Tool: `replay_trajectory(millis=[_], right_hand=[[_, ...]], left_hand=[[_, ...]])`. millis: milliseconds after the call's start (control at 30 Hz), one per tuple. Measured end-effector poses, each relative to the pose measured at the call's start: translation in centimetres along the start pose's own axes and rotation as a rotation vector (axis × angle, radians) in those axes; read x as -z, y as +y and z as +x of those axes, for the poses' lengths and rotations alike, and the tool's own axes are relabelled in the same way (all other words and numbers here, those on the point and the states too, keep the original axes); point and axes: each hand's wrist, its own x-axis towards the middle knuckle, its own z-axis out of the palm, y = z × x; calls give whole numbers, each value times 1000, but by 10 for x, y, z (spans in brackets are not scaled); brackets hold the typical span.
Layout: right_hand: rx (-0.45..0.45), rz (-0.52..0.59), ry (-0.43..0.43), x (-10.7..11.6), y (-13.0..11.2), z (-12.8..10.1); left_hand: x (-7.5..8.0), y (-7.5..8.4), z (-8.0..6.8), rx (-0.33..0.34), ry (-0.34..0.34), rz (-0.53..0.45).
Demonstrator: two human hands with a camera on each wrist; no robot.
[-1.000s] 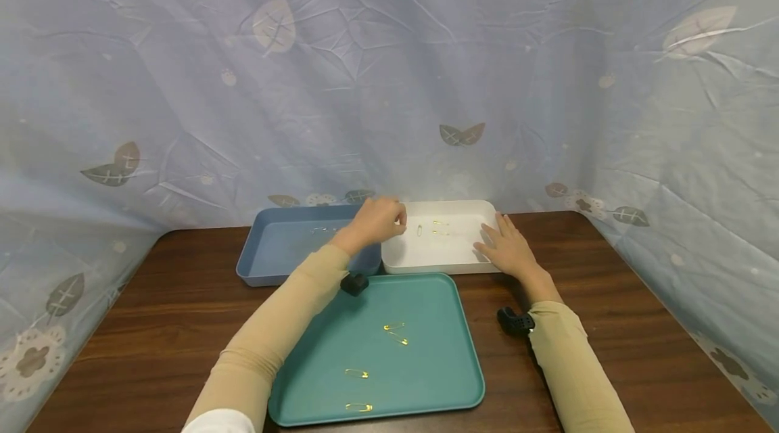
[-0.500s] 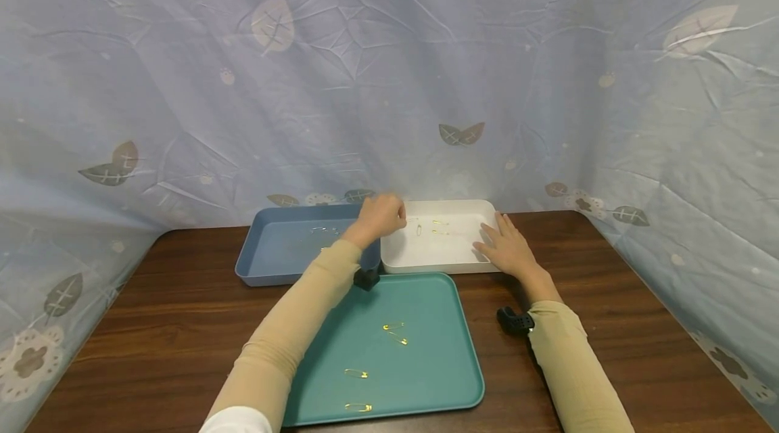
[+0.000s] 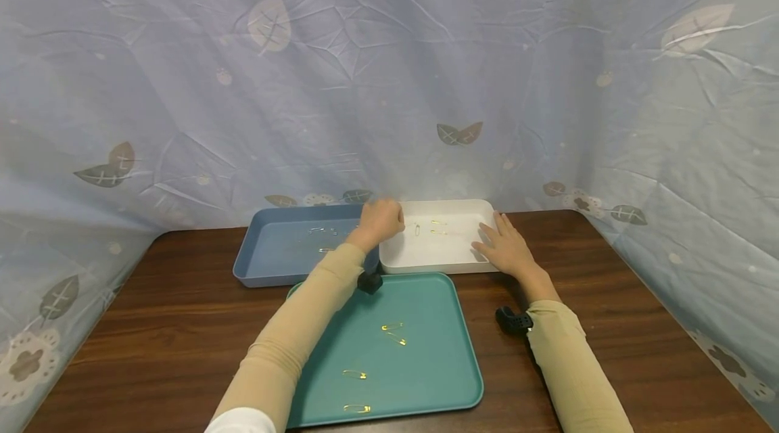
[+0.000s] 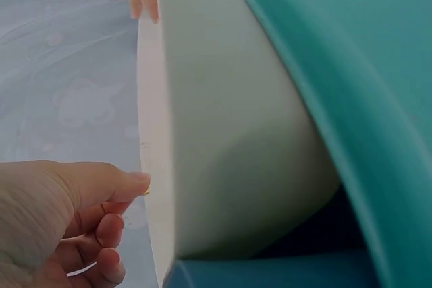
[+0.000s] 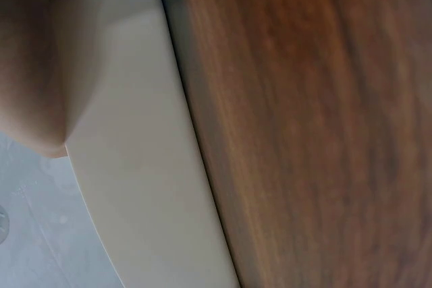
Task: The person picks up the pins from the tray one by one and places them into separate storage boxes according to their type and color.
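Observation:
My left hand (image 3: 382,219) hovers over the seam between the blue tray (image 3: 268,265) and the white tray (image 3: 426,266). In the left wrist view its fingers (image 4: 111,227) curl against the thumb, and a tiny gold glint of a safety pin (image 4: 145,192) shows at the thumb tip. Three gold safety pins (image 3: 417,229) lie inside the white tray. My right hand (image 3: 504,243) rests flat on that tray's right rim (image 5: 135,166), fingers straight. Nearer me, the teal tray (image 3: 453,379) carries several gold safety pins (image 3: 394,333).
The trays sit on a dark wooden table (image 3: 608,298). A pale blue leaf-print cloth (image 3: 389,81) hangs close behind and at both sides. A few small pins (image 3: 319,231) lie in the blue tray. Black wrist cameras (image 3: 510,320) sit under both forearms.
My left forearm and elbow have swung to the right over the teal tray's left edge, while the hand stays at the white tray's left rim. My right hand has not moved.

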Motion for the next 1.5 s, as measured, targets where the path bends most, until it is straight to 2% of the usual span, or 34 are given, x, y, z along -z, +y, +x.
replay_trajectory(millis=[200,400,700,900,1300,1500], right_hand=[[-5,-1,-3,0,0,0],[-8,0,1,0,0,0],[-7,-1,6,0,0,0],[-4,3,11,1,-1,-1],[4,5,9,2,-3,-3],[0,4,8,3,-3,-2]], left_hand=[[-2,-1,0,14,-30,-29],[1,0,-3,14,-31,-35],[9,3,-17,10,-32,-45],[14,2,-31,-32,-14,-42],[26,5,-73,-125,35,-67],[26,6,-89,-159,17,-122]])
